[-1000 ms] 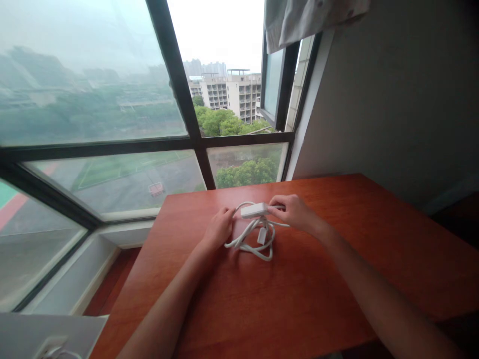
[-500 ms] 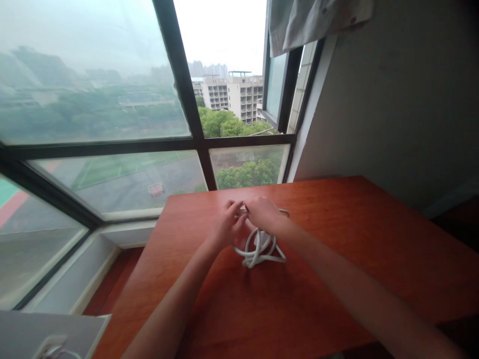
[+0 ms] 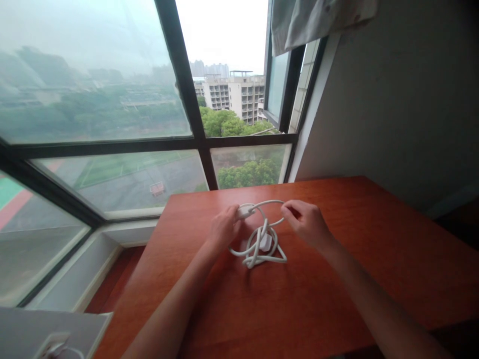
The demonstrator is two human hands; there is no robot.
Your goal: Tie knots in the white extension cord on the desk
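Observation:
A white cable (image 3: 258,259) lies in a loose, tangled coil on the reddish wooden table (image 3: 337,299). My left hand (image 3: 223,227) grips a white block-shaped connector (image 3: 245,213) at one end of the cable, at the coil's far left. Pinched between the thumb and fingers of my right hand (image 3: 305,219) is a stretch of the cable to the right, which arcs over from the connector. A white plug (image 3: 266,243) rests inside the coil, partly covered by its loops.
Behind the table stand large dark-framed windows (image 3: 202,144), one sash open beneath a hanging cloth (image 3: 322,22). A grey wall (image 3: 392,99) borders the right. At the lower left is a pale panel (image 3: 90,331) with a white socket and cord (image 3: 56,346).
My right hand has moved right, away from my left hand, drawing a stretch of cable with it. The connector in my left hand and the plug now show more clearly.

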